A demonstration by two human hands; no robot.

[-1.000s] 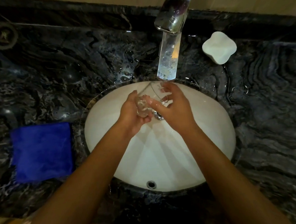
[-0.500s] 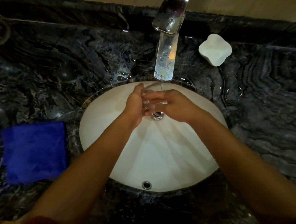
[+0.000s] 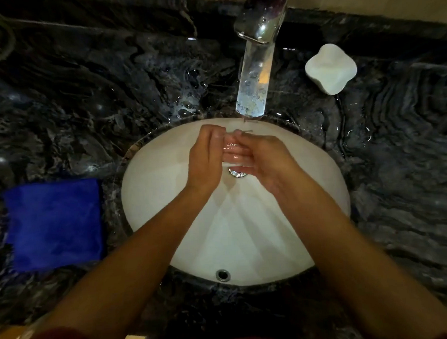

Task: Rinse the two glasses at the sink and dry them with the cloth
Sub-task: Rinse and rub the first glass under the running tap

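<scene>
A clear glass sits between my two hands over the white sink basin, just below the tap's water stream. My left hand grips the glass from the left with curled fingers. My right hand wraps around it from the right. The glass is mostly hidden by my fingers; only its rim and part of its wall show. A folded blue cloth lies on the dark marble counter left of the basin. No second glass is clearly visible.
The chrome tap stands at the back over the basin, with water running. A white four-lobed soap dish sits on the counter at the back right. The drain lies under my hands. Water drops wet the counter behind the basin.
Both hands have closed more tightly round the glass and turned it from tilted to nearly hidden between the palms, staying under the stream. The view shifted slightly.
</scene>
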